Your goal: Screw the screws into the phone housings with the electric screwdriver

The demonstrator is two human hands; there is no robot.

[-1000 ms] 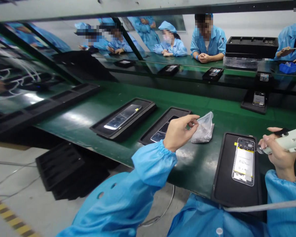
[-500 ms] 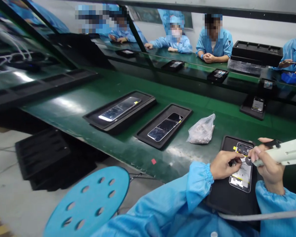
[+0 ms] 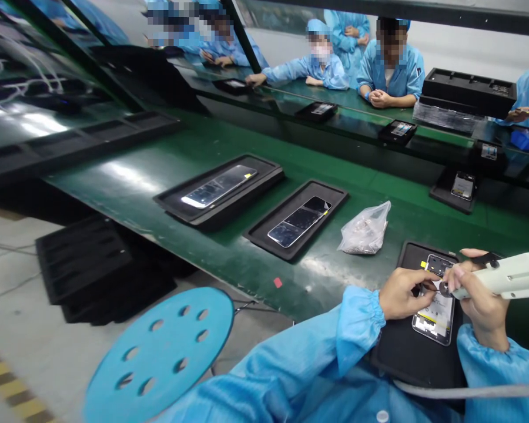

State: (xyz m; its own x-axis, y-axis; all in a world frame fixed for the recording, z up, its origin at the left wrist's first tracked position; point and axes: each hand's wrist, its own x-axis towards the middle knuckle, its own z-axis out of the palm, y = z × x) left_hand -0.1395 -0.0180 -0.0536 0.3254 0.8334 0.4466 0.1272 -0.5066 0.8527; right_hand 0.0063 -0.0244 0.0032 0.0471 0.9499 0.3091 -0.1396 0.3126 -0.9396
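Note:
My right hand (image 3: 478,299) grips a pale electric screwdriver (image 3: 506,275), its tip pointing left over an opened phone (image 3: 437,299) that lies in a black tray (image 3: 405,352). My left hand (image 3: 403,292) is pinched closed right at the driver's tip, above the phone's upper part; what it pinches is too small to make out. A clear plastic bag (image 3: 365,230) of small parts lies on the green belt (image 3: 229,170) just left of the tray.
Two more black trays with phones, one near (image 3: 264,235) and one further left (image 3: 176,202), sit on the belt. A blue stool (image 3: 158,352) stands below. Stacked empty trays (image 3: 92,270) lie on the floor. Several people in blue coats sit across the line.
My left hand left the plastic bag and moved right to the screwdriver tip over the phone. The view shifted slightly; the right hand stayed in place.

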